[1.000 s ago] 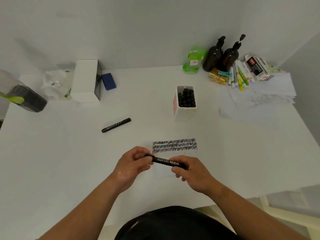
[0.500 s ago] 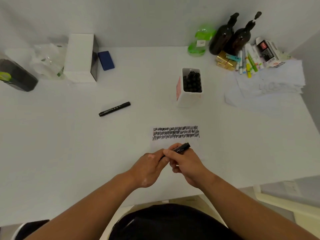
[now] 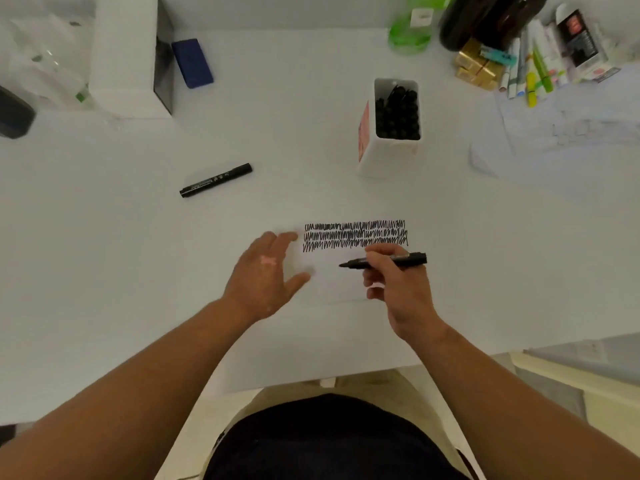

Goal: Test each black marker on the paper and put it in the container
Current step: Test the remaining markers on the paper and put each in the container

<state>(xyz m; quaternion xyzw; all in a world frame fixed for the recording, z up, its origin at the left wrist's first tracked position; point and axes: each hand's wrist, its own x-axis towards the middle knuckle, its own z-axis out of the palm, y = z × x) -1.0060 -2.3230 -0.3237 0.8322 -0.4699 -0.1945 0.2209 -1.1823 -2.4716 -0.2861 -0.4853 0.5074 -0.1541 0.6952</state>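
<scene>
My right hand (image 3: 398, 282) grips an uncapped black marker (image 3: 405, 259), its tip pointing left just above the blank lower part of the small white paper (image 3: 329, 282). Three rows of black scribble (image 3: 355, 235) fill the paper's top. My left hand (image 3: 266, 271) lies flat with fingers spread at the paper's left edge; no cap shows in it. A white container (image 3: 377, 157) filled with several black markers stands beyond the paper. Another capped black marker (image 3: 216, 180) lies loose on the table to the left.
At the back left stand a white box (image 3: 124, 57), a blue eraser (image 3: 192, 62) and a clear plastic bag (image 3: 45, 53). At the back right are a green bottle (image 3: 412, 26), dark bottles (image 3: 485, 19), gold boxes (image 3: 476, 69), coloured pens (image 3: 533, 74) and loose papers (image 3: 571, 129).
Both hands held the marker together; now they have parted. The marker is uncapped in my right hand over the paper, and my left hand has moved left and spread flat.
</scene>
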